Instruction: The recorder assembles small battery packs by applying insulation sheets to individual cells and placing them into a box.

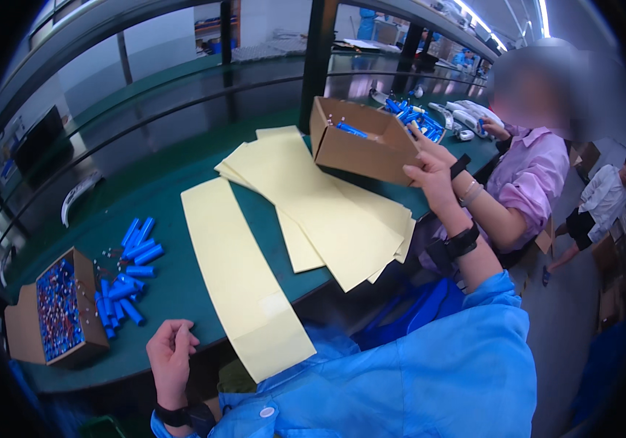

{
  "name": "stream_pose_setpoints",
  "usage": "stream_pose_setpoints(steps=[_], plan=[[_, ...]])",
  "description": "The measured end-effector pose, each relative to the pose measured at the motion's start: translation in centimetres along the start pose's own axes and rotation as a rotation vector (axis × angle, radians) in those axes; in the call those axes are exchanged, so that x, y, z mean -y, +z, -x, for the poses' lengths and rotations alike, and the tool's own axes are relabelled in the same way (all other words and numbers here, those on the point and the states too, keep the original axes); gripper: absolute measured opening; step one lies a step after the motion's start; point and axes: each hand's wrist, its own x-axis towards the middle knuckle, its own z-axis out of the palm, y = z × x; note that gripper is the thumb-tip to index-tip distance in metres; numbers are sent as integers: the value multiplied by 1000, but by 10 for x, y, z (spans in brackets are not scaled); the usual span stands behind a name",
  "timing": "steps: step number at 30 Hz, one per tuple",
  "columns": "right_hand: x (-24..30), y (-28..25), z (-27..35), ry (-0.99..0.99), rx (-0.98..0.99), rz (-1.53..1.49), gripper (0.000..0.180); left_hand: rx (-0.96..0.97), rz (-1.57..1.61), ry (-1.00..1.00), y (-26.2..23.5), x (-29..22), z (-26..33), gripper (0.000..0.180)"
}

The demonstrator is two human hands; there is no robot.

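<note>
At the table's right side, my right hand (435, 180) grips the near corner of an open brown cardboard box (364, 158). A few blue cylindrical battery cells (351, 130) lie inside it. Just behind my fingers, a co-worker's hand (435, 150) is also at the box's right end. My left hand (171, 349) hangs by the table's front edge with its fingers curled in, and nothing shows between them. Between my hands lie long pale yellow cardboard sheets (327, 212). One separate yellow sheet (236, 255) overhangs the edge toward my blue coat.
Loose blue cells (123, 288) with wires lie left on the green table (174, 299), beside a cardboard box packed with cells (76, 306). More cells (419, 117) and white curved housings (470, 117) sit at the far right. A co-worker in a pink shirt (528, 168) is close by.
</note>
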Motion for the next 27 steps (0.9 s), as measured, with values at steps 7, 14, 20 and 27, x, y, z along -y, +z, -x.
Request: stream_pose_setpoints(steps=[7,14,20,27], plan=[[-48,-10,-5,36,-154,38,13,-17,15,-14,-1,5,-3,15],[-69,-18,-12,-117,-238,451,22,-62,-38,5,-3,7,2,16],[-76,-22,-42,-172,-52,373,19,-124,-99,58,8,7,1,12],[-14,-20,-32,-286,33,529,46,-120,21,-22,9,-5,17,19]])
